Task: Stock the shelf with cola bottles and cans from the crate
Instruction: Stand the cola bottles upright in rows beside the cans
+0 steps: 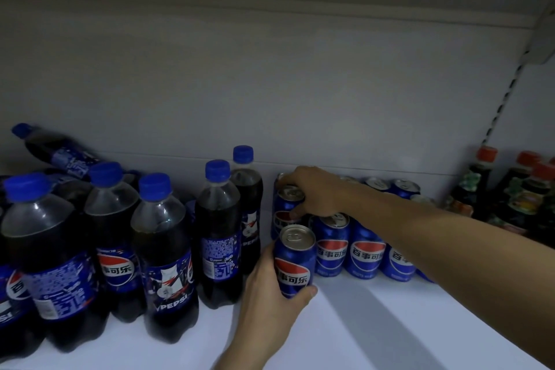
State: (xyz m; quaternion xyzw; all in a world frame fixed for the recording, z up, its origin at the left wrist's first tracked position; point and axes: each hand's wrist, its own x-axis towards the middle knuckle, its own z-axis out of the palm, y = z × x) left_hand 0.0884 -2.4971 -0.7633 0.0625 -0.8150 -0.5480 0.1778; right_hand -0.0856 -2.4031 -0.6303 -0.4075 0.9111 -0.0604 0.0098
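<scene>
Two hands on cans! Left hand (270, 288) curls fingers and thumb around a front can (295, 261) at six o'clock of the rear can (289, 200), which right hand (312, 189) grips from above; cola bottles (162, 255) at nine o'clock on the shelf (375, 324).

Plenty tucked out of sight on this shelf!
The right hand (312, 192) covers the top of the can (286, 204) it grips, and its forearm runs across the back cans (390, 185), hiding most of them. The left hand (270, 294) wraps the held can (295, 261), base unseen behind the thumb. Bottles at the left edge (9, 294) are cut off by the frame. The bottle lying on top (57, 150) is smeared with blur, label unreadable. Far right, red-capped dark bottles (510, 189) are dim, cut by the edge, labels too murky to make out.
</scene>
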